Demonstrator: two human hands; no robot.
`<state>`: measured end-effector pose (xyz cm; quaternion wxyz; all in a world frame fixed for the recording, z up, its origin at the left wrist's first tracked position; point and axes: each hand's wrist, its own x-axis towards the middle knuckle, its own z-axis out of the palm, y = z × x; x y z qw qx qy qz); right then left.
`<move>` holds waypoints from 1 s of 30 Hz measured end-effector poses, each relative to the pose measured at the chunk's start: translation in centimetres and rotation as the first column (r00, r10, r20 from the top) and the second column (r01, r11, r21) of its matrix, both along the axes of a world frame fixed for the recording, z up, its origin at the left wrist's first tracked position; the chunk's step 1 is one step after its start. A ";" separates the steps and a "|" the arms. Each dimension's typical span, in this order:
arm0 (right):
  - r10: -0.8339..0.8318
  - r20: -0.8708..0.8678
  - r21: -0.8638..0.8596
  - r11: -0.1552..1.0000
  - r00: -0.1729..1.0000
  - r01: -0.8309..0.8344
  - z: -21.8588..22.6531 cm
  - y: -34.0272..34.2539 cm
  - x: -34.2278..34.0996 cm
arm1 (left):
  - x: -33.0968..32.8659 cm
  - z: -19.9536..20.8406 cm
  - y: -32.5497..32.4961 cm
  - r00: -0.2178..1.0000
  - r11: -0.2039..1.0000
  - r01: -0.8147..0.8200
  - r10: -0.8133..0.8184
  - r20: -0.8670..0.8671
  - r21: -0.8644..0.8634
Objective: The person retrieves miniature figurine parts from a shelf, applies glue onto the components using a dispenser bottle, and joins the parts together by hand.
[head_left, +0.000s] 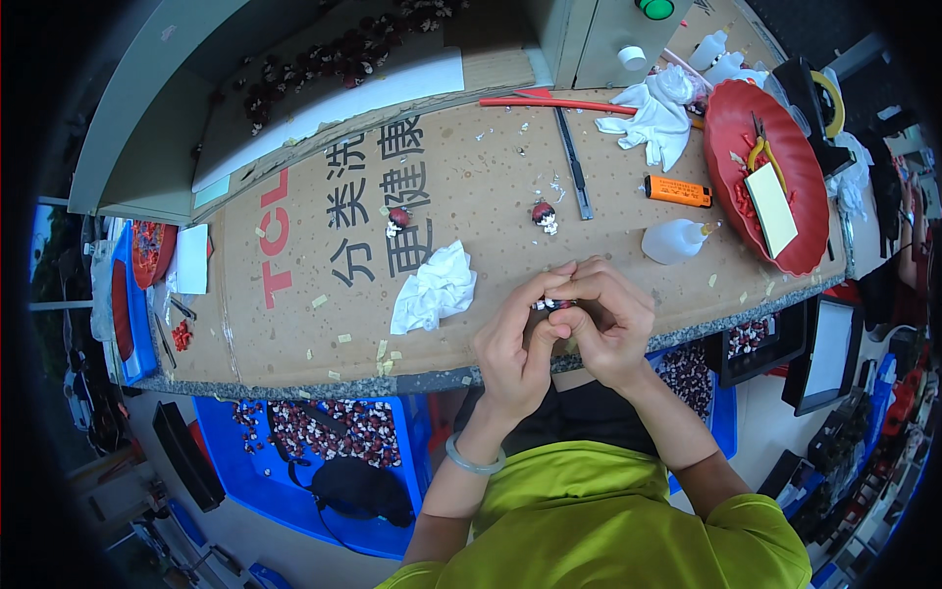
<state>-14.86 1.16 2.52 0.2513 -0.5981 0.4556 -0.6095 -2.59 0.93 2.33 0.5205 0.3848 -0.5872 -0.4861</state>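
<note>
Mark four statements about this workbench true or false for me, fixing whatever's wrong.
1. The left hand and right hand meet around a small dark-and-white piece. True.
2. The pale green bangle circles the right wrist. False: the bangle circles the left one.
3. Yellow-handled metal pliers rest in the red scalloped dish. True.
4. The translucent white squeeze bottle nearest the hands is inside the dish. False: the bottle is on the brown cardboard.

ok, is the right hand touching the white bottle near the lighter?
Apart. The head view shows a strip of bare cardboard between the right hand and the white bottle.
</note>
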 end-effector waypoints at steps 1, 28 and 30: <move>0.001 -0.003 0.004 1.000 1.000 -0.001 0.0 0.0 0.0 | 0.0 -0.1 0.0 1.000 1.000 -0.001 0.001 0.001 -0.003; 0.005 -0.009 0.006 1.000 1.000 -0.005 0.0 0.0 -0.1 | 0.3 -0.5 -0.2 0.999 0.999 0.032 -0.031 0.029 -0.042; 0.004 -0.016 0.001 1.000 1.000 -0.004 0.0 0.0 -0.1 | 0.5 -0.6 -0.2 0.996 0.995 0.070 -0.066 0.051 -0.071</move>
